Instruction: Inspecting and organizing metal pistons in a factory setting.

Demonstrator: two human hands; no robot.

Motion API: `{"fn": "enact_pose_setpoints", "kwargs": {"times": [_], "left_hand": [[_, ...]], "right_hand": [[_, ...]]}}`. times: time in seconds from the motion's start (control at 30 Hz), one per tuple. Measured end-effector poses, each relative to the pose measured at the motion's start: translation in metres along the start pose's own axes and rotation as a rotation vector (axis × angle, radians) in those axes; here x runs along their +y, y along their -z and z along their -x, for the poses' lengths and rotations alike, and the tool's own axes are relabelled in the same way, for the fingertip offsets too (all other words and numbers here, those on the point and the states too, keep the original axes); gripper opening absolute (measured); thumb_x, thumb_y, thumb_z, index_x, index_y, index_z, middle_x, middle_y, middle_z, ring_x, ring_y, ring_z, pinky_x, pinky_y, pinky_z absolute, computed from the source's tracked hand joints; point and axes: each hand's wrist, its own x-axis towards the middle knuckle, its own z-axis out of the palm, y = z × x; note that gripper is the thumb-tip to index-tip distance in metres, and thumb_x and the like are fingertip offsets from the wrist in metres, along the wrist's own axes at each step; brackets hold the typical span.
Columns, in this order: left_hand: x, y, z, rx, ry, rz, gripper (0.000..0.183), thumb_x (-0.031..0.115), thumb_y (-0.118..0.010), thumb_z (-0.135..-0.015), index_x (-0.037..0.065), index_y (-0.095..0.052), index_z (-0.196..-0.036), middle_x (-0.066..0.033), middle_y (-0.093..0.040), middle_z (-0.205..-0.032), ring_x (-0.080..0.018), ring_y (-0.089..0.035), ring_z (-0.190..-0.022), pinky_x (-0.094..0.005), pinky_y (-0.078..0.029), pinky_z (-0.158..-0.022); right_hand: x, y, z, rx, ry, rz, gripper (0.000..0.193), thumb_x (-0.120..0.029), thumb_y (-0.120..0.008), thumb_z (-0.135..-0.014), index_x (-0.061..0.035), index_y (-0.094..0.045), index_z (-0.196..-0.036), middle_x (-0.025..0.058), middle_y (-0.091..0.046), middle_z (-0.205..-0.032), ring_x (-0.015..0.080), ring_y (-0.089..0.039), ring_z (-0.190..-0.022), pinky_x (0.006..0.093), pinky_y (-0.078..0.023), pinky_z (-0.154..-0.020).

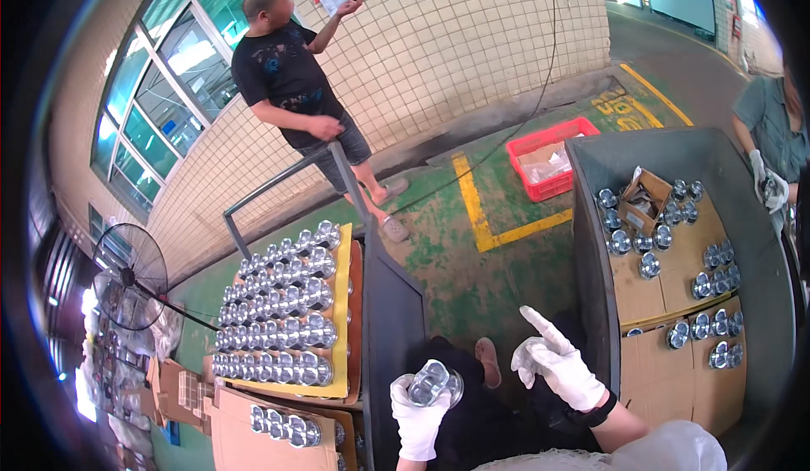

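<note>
My gloved left hand (416, 424) is closed around a shiny metal piston (430, 381), held up between the cart and the bin. Its rounded, waisted side faces up. My gloved right hand (560, 365) is raised to the right of it, index finger stretched out and the other fingers partly bent; nothing shows in it. To the left, rows of similar pistons (287, 332) stand on a yellow-edged board (342, 302) stacked on the cart. More pistons (710, 327) lie in groups on cardboard (658, 378) inside the grey bin (596, 218) at my right.
A dark metal cart frame (392, 302) rises beside the stacked boards. Behind it stands a person (291, 83) holding a small red-and-green item. At far right, another person's gloved hand (772, 191) holds a metal part. A red crate (548, 188) and a fan (128, 277) stand farther off.
</note>
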Motion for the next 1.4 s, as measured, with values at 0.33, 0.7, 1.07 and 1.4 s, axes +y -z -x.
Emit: {"fn": "enact_pose_setpoints", "kwargs": {"times": [0.33,0.7,1.07,1.4], "left_hand": [[-0.004,0.001,0.003,-0.004,0.075,0.051,0.057,0.013,-0.086,-0.059,0.005,-0.054,-0.106,-0.0113,-0.062,-0.101,-0.0260,-0.065,-0.091,-0.0379,-0.052,-0.082],[-0.007,0.004,0.002,0.044,0.000,0.016,0.056,0.011,-0.085,-0.058,0.006,-0.055,-0.105,-0.0123,-0.062,-0.101,-0.0288,-0.065,-0.091,-0.0386,-0.053,-0.082],[0.006,0.066,0.010,0.131,0.214,0.150,0.057,0.019,-0.086,-0.065,0.001,-0.057,-0.110,-0.0111,-0.067,-0.099,-0.0173,-0.065,-0.087,-0.0331,-0.054,-0.080],[-0.036,0.077,0.022,0.129,0.168,0.487,0.035,-0.007,-0.067,-0.084,0.003,-0.055,-0.116,-0.0091,-0.065,-0.107,-0.0176,-0.064,-0.088,-0.0300,-0.057,-0.073]], "right_hand": [[0.013,0.007,0.005,0.046,-0.046,-0.019,0.056,-0.015,-0.046,-0.100,-0.0011,-0.024,-0.149,0.0161,-0.064,-0.089,0.0173,-0.061,-0.069,0.0274,-0.052,-0.064],[0.010,0.008,0.007,0.066,-0.042,-0.096,0.050,-0.015,-0.045,-0.101,0.0041,-0.031,-0.145,0.0151,-0.065,-0.089,0.0148,-0.061,-0.070,0.0267,-0.052,-0.064],[0.023,0.023,-0.004,0.124,-0.026,-0.073,0.048,-0.024,-0.047,-0.100,0.0046,-0.040,-0.138,0.0171,-0.066,-0.084,0.0201,-0.061,-0.061,0.0285,-0.050,-0.056],[0.030,0.013,0.002,0.088,-0.080,-0.141,0.046,-0.022,-0.047,-0.101,0.0016,-0.039,-0.140,0.0161,-0.066,-0.088,0.0190,-0.063,-0.068,0.0277,-0.053,-0.060]]}}
